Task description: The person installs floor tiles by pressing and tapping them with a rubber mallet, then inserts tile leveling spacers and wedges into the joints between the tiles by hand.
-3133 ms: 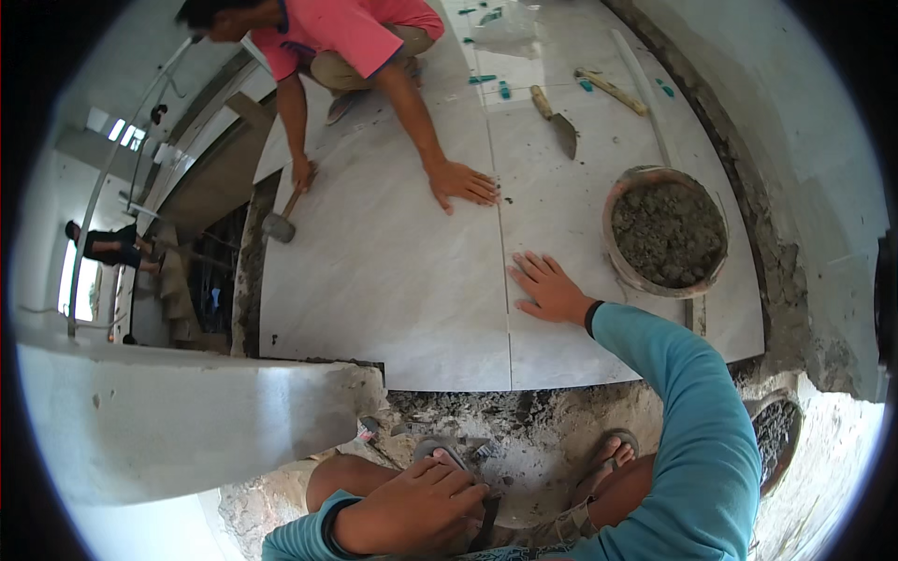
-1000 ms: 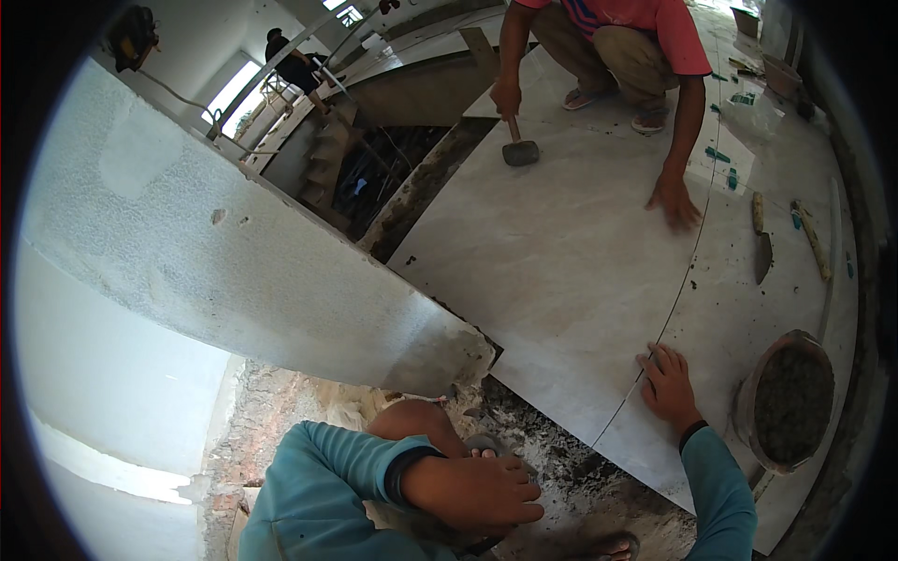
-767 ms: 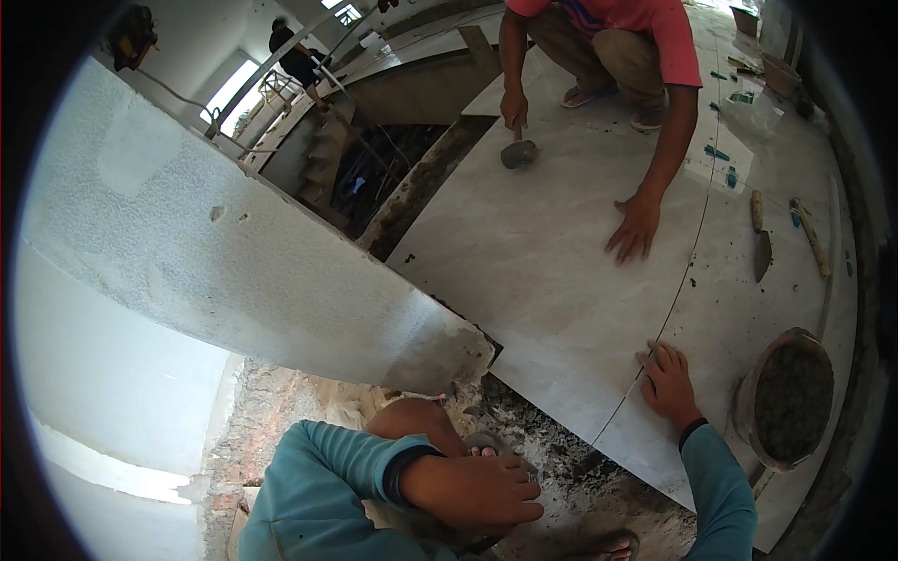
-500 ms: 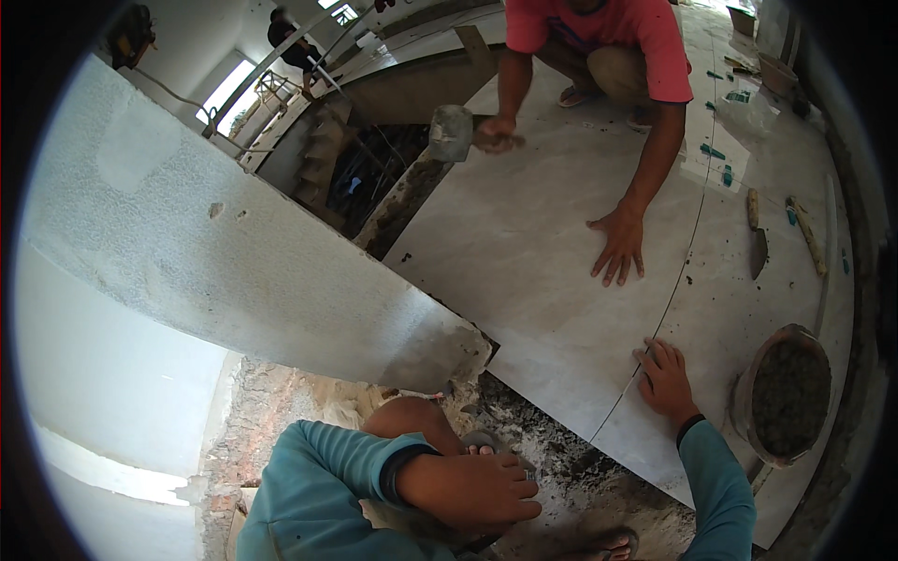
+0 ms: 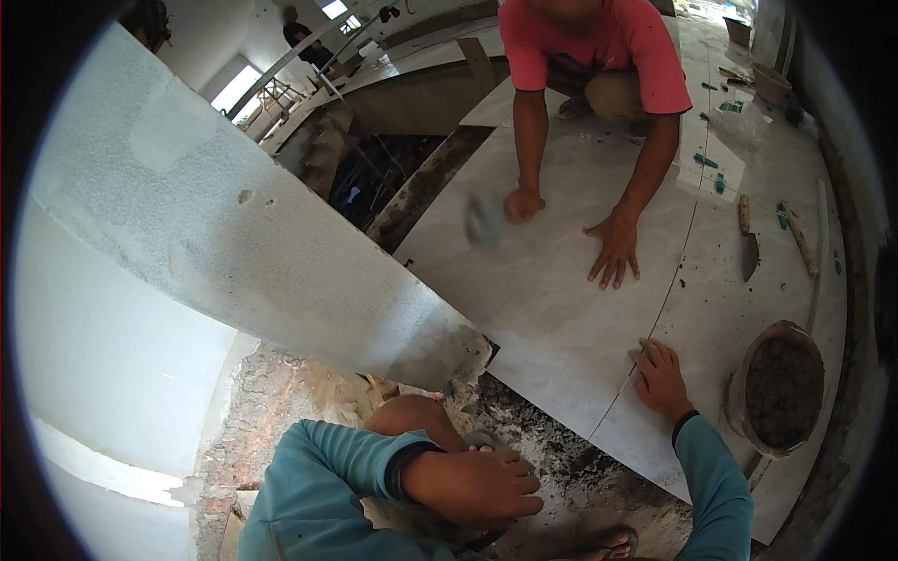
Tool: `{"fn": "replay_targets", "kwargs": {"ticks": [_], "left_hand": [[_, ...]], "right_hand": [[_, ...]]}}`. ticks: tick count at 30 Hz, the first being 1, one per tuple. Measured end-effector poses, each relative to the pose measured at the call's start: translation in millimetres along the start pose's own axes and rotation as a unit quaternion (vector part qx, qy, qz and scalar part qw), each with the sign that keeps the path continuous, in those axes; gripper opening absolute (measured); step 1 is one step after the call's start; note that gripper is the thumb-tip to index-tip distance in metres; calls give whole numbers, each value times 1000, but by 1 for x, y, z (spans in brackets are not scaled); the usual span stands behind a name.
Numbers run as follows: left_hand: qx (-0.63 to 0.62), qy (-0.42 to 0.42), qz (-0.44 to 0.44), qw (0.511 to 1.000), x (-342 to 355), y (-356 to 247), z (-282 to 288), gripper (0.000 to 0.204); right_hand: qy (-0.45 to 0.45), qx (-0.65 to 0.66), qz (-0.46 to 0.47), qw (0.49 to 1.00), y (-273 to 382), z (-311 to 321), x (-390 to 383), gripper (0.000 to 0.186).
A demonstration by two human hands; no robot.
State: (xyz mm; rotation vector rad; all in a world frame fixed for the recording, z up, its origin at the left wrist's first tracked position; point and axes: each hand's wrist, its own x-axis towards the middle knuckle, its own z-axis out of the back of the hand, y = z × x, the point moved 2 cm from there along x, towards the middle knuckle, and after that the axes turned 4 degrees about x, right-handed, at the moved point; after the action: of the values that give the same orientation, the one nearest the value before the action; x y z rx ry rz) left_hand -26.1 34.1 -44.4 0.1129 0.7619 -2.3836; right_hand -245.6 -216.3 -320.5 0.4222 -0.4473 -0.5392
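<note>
Teal long-slv. top (image 5: pixel 323 481), lwr. ctr. of frame, creased at L elbow, w/ dk. cuffs (image 5: pixel 397 475) both sides; dk. open-toe sandal (image 5: pixel 633 539), btm. edge.

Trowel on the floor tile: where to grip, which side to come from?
Take the trowel by its tan handle, probably from above and the left. It lies with the handle away from the wearer and the blade toward them, so reach past the blade. A long wooden stick-like tool lies to its right; the tile on its left looks more open.
</note>
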Motion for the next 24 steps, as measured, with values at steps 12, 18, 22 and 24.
{"fn": "replay_targets", "kwargs": {"ticks": [12, 18, 22, 24], "left_hand": [[13, 55, 7, 998, -1, -6, 2, 34], [12, -38, -13, 999, -9, -7, 5, 27], [19, -6, 24, 1000, -15, -5, 8, 29], [31, 18, 47, 998, -18, -5, 7, 34]], "right_hand": [[-1, -19, 13, 1000, -5, -1, -6, 50], [46, -36, 8, 998, -5, -2, -14, 54], [69, -32, 13, 997, -1, -8, -15, 55], [98, -45, -19, 994, 0, -6, -14, 55]]}}
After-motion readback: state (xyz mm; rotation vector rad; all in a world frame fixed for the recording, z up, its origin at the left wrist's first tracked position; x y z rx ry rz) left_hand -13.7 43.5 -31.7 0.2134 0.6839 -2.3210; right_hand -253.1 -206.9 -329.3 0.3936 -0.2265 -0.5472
